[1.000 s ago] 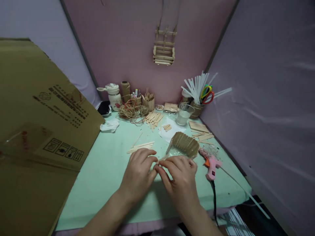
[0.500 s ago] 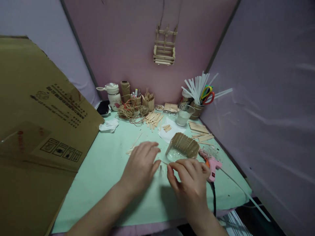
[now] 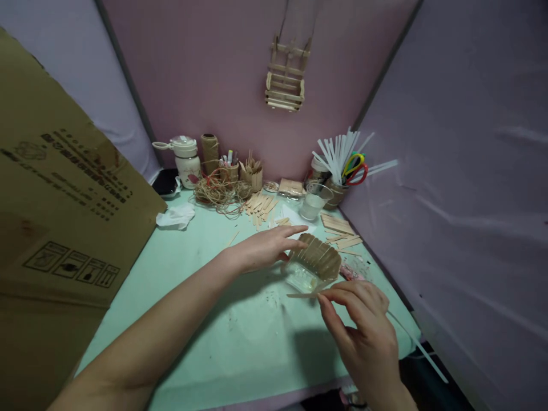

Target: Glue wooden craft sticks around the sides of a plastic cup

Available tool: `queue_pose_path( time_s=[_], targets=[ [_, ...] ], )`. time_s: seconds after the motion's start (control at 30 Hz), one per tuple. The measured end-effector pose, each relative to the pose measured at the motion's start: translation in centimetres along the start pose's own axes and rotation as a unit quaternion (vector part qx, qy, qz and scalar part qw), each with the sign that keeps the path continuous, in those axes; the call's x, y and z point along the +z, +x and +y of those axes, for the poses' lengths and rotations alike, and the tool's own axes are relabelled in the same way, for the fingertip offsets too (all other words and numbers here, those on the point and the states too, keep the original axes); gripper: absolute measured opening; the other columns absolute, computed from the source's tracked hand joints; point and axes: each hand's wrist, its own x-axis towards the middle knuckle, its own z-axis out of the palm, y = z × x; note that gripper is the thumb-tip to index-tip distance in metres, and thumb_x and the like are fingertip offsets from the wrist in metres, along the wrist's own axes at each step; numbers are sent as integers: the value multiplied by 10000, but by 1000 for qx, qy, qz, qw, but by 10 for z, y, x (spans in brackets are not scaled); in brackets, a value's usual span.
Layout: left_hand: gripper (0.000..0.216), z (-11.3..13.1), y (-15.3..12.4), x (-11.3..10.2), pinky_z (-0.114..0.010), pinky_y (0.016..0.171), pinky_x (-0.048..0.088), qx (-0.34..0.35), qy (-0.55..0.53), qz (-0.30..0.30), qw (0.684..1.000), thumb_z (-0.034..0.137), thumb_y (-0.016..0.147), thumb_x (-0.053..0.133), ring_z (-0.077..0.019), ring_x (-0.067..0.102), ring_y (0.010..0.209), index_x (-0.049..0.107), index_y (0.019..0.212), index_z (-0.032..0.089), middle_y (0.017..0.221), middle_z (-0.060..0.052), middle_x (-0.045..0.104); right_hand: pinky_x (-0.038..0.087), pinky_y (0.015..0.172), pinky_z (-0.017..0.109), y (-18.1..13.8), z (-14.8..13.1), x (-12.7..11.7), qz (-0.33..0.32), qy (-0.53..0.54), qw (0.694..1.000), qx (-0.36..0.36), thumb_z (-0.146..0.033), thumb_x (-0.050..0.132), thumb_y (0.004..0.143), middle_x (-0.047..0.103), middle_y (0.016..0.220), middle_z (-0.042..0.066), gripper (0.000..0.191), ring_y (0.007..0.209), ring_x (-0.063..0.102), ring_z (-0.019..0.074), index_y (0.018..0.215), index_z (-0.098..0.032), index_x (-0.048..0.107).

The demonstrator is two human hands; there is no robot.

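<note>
My left hand [image 3: 268,248] reaches forward over the green table [image 3: 205,319], fingers stretched out, its fingertips at the left side of a clear plastic cup clad in wooden sticks [image 3: 315,261] that lies on its side. My right hand [image 3: 363,325] is nearer to me, to the right, pinching one flat wooden stick [image 3: 303,295] that points left just in front of the cup's open mouth.
A large cardboard sheet [image 3: 55,200] leans at the left. Along the back wall stand a white jar [image 3: 186,164], twine [image 3: 216,191], loose wooden sticks [image 3: 259,203], a plastic cup [image 3: 314,201], and a holder with white rods and scissors [image 3: 345,165]. A stick basket [image 3: 285,85] hangs on the wall.
My hands have parted. The left hand moved forward and right to the stick-clad cup; the right hand drew right and nearer with a stick. The camera view shifted right.
</note>
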Motion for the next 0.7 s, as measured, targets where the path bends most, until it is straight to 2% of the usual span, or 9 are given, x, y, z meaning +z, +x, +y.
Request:
queue_pose_path(
  time_s=[0.17,0.3,0.4,0.53,0.7],
  targets=[
    [391,7,2,3,-354,999,488,-23,30,-11,999,130,926,537,-221,517,1331,622,1271,292,1541,-52,455,348,801,341,4,0,5,11,-32,999,1,-214,616,946,654,819,9,70,812,564,170,876,-220,618],
    [285,24,2,-1,-372,968,481,-38,108,-34,993,192,939,539,-265,540,1285,670,1189,236,1478,-86,514,337,811,356,5,0,8,2,-55,998,4,-244,620,945,655,821,16,86,822,563,184,864,-216,620],
    [259,35,3,-4,-354,902,495,-45,121,-46,991,219,957,511,-262,582,1212,687,1146,231,1402,-88,568,332,799,354,5,1,10,-9,-62,998,9,-251,625,942,661,822,13,91,816,568,184,857,-218,624],
    [261,36,2,-3,-347,890,492,-52,120,-53,990,221,957,507,-259,594,1186,683,1150,232,1393,-88,567,321,799,358,6,4,17,-16,-72,997,12,-258,630,938,667,802,1,108,798,573,187,836,-222,623],
    [334,29,-2,-2,-321,913,475,-32,120,-49,991,201,970,472,-237,561,1238,599,1272,267,1451,-68,519,317,798,363,7,6,26,-12,-80,996,22,-272,624,937,650,765,1,152,778,567,196,795,-217,617]
  ],
)
